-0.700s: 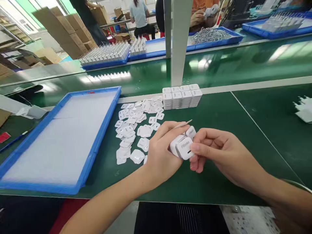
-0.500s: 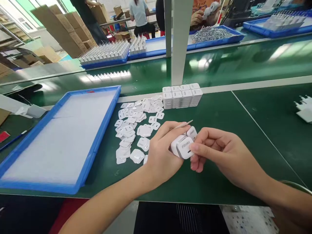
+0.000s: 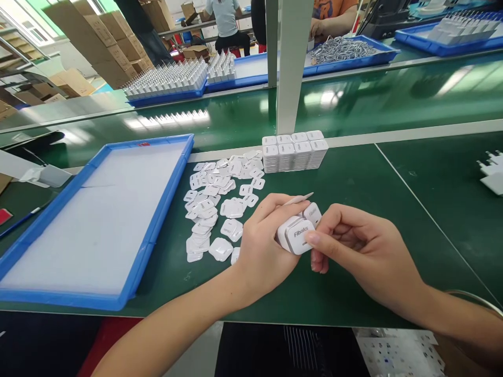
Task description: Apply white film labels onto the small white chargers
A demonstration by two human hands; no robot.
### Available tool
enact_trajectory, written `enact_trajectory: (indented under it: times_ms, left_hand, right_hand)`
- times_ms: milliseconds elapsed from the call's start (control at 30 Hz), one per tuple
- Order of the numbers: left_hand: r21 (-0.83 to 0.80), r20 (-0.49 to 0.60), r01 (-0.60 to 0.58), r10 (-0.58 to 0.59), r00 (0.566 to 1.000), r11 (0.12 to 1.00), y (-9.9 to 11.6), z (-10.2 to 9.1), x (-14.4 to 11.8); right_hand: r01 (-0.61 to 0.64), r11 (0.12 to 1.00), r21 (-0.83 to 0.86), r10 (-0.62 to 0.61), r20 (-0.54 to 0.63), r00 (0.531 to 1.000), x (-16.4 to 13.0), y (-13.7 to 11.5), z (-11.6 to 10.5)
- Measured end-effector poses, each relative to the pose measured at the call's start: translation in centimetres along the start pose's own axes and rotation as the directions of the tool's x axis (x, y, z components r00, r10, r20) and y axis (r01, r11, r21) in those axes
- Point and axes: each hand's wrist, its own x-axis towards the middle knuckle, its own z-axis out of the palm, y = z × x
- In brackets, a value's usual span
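My left hand (image 3: 261,246) is wrapped around a white charger block (image 3: 299,235) printed "Fibaks", and a thin wooden stick (image 3: 299,199) pokes out above my fingers. My right hand (image 3: 359,248) meets the block from the other side, thumb tip pressed on its front face. A second white block (image 3: 313,212) sits just behind the one I hold. Left of my grip lies a loose scatter of small white covers (image 3: 220,201) on the green table (image 3: 365,183), and beyond them a blue tray (image 3: 157,230). Past my grip, a neat stack of white pieces (image 3: 294,152) stands before a white post (image 3: 291,68).
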Motion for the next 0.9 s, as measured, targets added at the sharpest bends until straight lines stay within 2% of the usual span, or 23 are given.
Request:
enact_trajectory:
  times_ms: [133, 200, 333, 400, 500, 633, 767, 900]
  left_hand:
    - [-0.006, 0.001, -0.001, 0.001, 1.0, 1.0, -0.1, 0.1, 0.0]
    - [0.0, 0.004, 0.012, -0.012, 1.0, 1.0, -0.1, 0.1, 0.0]
    - [-0.018, 0.036, 0.057, -0.056, 0.998, 0.998, -0.2, 0.0, 0.1]
    - [-0.068, 0.056, 0.08, -0.076, 0.996, 0.995, -0.2, -0.1, 0.1]
    - [-0.167, 0.082, 0.131, -0.119, 0.99, 0.977, -0.2, -0.2, 0.3]
    - [-0.285, 0.133, 0.193, -0.16, 0.978, 0.939, 0.0, -0.4, 0.6]
    - [-0.334, 0.166, 0.211, -0.163, 0.972, 0.919, 0.2, -0.5, 0.9]
    - [-0.32, 0.202, 0.218, -0.159, 0.967, 0.922, 0.2, -0.7, 1.1]
  right_hand:
    - [0.057, 0.993, -0.1, -0.058, 0.0, 0.998, 0.0, 0.1, 0.0]
    - [0.101, 0.968, -0.228, -0.106, -0.013, 0.994, 0.1, 0.2, 0.0]
    - [0.174, 0.799, -0.576, -0.287, -0.111, 0.951, 0.6, 0.9, -0.5]
    - [0.166, 0.759, -0.63, -0.334, -0.158, 0.929, 0.9, 1.4, -0.8]
    - [0.171, 0.834, -0.524, -0.294, -0.16, 0.942, 1.1, 1.9, -1.2]
    - [0.166, 0.958, -0.234, -0.185, -0.061, 0.981, 0.7, 2.0, -1.2]
    - [0.154, 0.988, -0.006, -0.154, -0.012, 0.988, 0.2, 1.5, -1.0]
    - [0.1, 0.991, 0.09, -0.098, -0.019, 0.995, 0.3, 1.2, -0.9]
